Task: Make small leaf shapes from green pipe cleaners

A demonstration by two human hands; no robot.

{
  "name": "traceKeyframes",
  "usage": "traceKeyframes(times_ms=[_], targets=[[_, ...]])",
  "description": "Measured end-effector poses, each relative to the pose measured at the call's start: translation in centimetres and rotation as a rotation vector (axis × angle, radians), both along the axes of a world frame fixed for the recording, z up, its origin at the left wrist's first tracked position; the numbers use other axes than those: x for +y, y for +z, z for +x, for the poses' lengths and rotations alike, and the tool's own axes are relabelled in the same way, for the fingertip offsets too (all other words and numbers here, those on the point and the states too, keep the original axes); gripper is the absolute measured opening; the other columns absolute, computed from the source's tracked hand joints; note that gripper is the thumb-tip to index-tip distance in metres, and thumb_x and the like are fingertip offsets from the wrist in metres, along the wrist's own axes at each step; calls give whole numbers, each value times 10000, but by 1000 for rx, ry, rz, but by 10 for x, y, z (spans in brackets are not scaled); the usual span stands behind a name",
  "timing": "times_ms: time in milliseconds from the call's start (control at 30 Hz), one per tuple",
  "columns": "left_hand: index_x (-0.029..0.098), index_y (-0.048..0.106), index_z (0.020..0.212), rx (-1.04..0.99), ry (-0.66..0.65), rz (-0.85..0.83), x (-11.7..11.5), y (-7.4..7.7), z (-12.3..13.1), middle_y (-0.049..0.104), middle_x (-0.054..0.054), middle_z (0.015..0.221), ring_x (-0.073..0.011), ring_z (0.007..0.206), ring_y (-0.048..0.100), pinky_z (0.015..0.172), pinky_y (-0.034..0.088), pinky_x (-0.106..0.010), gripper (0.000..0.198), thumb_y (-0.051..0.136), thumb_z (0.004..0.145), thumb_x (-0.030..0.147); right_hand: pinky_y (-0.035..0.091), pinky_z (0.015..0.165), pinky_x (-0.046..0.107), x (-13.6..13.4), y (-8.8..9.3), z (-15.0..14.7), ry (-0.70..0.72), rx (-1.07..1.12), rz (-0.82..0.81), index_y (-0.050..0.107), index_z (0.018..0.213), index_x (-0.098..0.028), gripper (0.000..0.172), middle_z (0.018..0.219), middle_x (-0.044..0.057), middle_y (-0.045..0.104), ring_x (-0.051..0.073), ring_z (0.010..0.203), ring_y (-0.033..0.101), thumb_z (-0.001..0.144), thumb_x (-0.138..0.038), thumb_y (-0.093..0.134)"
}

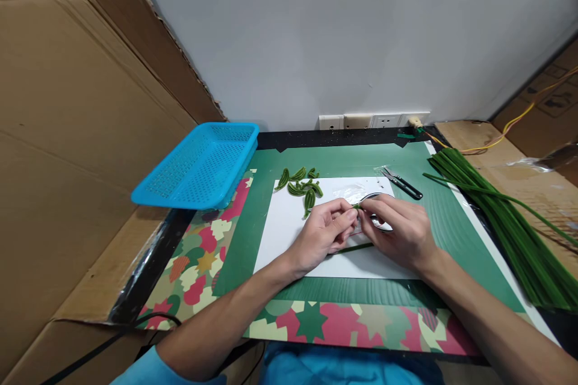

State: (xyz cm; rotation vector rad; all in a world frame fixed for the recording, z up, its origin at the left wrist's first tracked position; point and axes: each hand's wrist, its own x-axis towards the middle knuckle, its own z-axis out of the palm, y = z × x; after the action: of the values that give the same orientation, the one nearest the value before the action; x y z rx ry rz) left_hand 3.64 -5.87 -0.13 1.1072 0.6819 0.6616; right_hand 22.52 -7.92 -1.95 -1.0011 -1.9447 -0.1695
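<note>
Green fuzzy piece [356,207], small and mostly hidden, pinched between the fingertips of both hands over a white sheet [277,246]. Left hand [323,227]: thumb and index finger nearly closed on the piece, remaining fingers curled inward. Right hand [400,225]: thumb and forefingers likewise closed on its other side, palm turned down. Just below, on the sheet, a green stem [354,249], both ends hidden or close to the hands; any join to the held piece impossible to tell. Near the sheet's upper left corner, a cluster of green looped pieces [296,189]. Beyond the right hand, black-handled snips [407,186] on a green mat [451,234]; farther right, a bundle of long green stems [501,228]. At far left, a blue perforated basket [192,171].
</note>
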Motion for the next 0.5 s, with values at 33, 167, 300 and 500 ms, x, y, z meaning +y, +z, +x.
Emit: traceKeyframes(times_ms=[33, 167, 300, 500], targets=[[171, 535, 859, -9, 17, 8, 0, 0, 0, 461, 73, 618, -25, 436, 327, 392, 230, -139, 354, 680, 969, 474, 409, 565, 252, 0, 0, 0, 7, 15, -5, 669, 930, -167, 80, 713, 16, 671, 118, 565, 549, 969, -101, 643], [183, 510, 860, -45, 66, 7, 2, -2, -1, 463, 78, 615, -18, 425, 290, 387, 219, -136, 360, 687, 967, 478, 398, 549, 246, 0, -2, 2, 63, 44, -44, 681, 936, -168, 92, 706, 7, 662, 105, 551, 542, 984, -97, 648], [180, 540, 884, -50, 66, -6, 4, -2, -3, 447, 78, 607, -24, 430, 267, 384, 187, -137, 351, 678, 970, 492, 418, 534, 241, 0, -1, 1, 108, 120, -146, 689, 969, -174, 91, 739, 13, 667, 106, 560, 558, 999, -113, 628], [182, 568, 887, -16, 10, -13, 3, -2, -4, 417, 83, 567, -41, 446, 260, 405, 191, -145, 353, 677, 968, 508, 525, 612, 272, 1, 4, 2, 156, 271, -298, 703, 1129, -200, 147, 906, 47, 737, 130, 636, 633, 1008, -165, 628]])
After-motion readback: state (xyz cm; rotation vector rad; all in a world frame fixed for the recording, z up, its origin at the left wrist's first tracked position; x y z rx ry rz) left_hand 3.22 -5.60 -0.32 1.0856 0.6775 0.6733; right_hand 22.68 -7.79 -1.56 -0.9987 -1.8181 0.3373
